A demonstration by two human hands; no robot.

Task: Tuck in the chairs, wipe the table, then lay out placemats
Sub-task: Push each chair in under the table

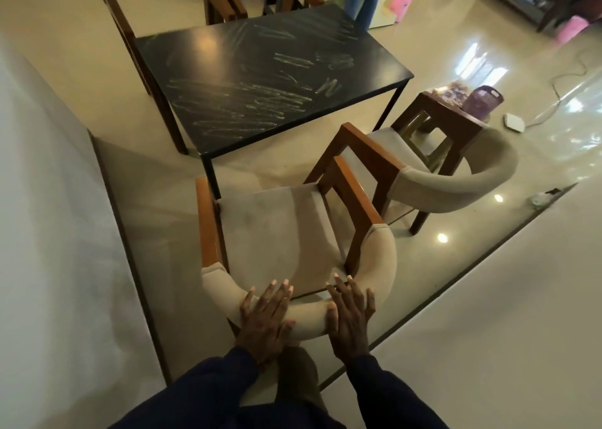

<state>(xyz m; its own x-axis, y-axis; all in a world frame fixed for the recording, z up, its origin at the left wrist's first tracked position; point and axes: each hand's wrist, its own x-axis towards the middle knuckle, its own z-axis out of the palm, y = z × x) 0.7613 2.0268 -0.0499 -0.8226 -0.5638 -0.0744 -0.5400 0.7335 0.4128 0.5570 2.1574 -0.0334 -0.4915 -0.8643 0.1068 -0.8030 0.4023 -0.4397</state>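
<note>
Chair-tucking is the step in hand. At lower centre the left hand and right hand lie flat, fingers straight, on the padded backrest of the near chair. Its front stands just beside the near corner of the scribbled black table. The next move probably calls for a steady forward push, then the angled second chair at right.

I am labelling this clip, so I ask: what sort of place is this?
Probably a dining area in a home, though a shop is possible. A black table stands on a glossy floor, with cushioned wooden armchairs around it.
</note>
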